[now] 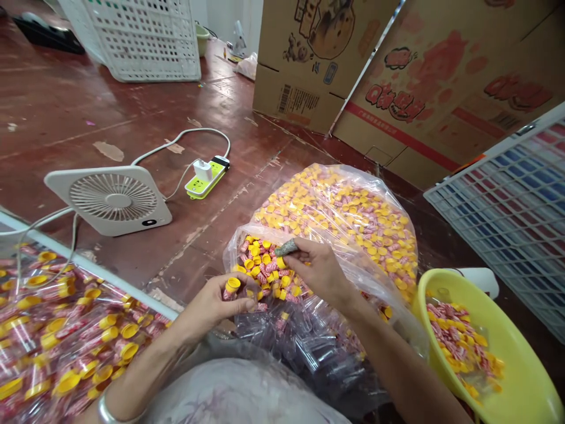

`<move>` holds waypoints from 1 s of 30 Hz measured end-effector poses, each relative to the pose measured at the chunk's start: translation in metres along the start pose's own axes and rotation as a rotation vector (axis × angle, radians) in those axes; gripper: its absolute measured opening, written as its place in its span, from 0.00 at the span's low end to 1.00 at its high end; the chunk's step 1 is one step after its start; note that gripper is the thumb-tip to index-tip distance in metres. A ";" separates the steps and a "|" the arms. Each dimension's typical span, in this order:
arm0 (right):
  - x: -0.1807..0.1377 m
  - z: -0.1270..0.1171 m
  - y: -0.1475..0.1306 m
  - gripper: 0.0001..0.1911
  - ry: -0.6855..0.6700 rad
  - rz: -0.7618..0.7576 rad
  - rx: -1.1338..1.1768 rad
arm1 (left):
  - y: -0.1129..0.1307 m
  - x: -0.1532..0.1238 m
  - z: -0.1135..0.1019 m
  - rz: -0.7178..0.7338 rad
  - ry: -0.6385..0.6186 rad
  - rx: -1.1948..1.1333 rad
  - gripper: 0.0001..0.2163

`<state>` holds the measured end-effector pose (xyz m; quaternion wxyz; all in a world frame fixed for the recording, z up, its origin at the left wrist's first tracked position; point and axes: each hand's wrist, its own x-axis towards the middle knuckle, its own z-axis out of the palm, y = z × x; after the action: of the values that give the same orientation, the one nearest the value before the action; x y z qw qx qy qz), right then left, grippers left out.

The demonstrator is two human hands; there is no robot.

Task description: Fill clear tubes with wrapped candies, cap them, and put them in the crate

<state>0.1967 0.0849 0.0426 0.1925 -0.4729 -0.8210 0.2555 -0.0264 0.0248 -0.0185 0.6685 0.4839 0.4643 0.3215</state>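
My left hand (223, 303) is closed round a small yellow-capped piece (232, 286), whose cup-like end faces up. Something clear seems to be by its fingertips, too faint to make out. My right hand (320, 268) is just over the pile, its thumb and fingers pinched together; a speckled grey-green wrap (286, 247) covers one fingertip. What it pinches, if anything, I cannot make out. Below both hands lies a heap of yellow-capped pieces with red-and-white wrappers (265, 262), in the mouth of a large clear bag (348, 182). Clear plastic tubes (309, 341) lie nearer me.
At right stands a yellow basin (521, 377) with more pieces. Filled clear tubes (66, 330) crowd a tray at left. A fan (119, 200) and a power strip (205, 179) with cables sit on the floor. Cardboard boxes (309, 106) and plastic crates (150, 41) stand behind.
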 end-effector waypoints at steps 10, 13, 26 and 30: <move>-0.013 0.005 -0.032 0.13 -0.114 -0.120 0.090 | -0.003 0.005 0.017 0.011 0.013 -0.165 0.15; -0.022 0.011 -0.033 0.16 -0.090 -0.256 0.029 | -0.005 0.004 0.024 -0.074 0.070 -0.389 0.21; -0.027 0.036 -0.033 0.32 -0.124 -0.407 -0.144 | 0.006 -0.016 -0.004 -0.114 0.079 -0.155 0.17; -0.013 0.005 -0.016 0.20 -0.153 -0.169 -0.275 | -0.014 -0.063 -0.092 -0.130 0.319 0.547 0.13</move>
<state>0.1890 0.0652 0.0475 0.0835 -0.4032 -0.8973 0.1588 -0.1349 -0.0032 -0.0213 0.4517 0.5583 0.6624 0.2132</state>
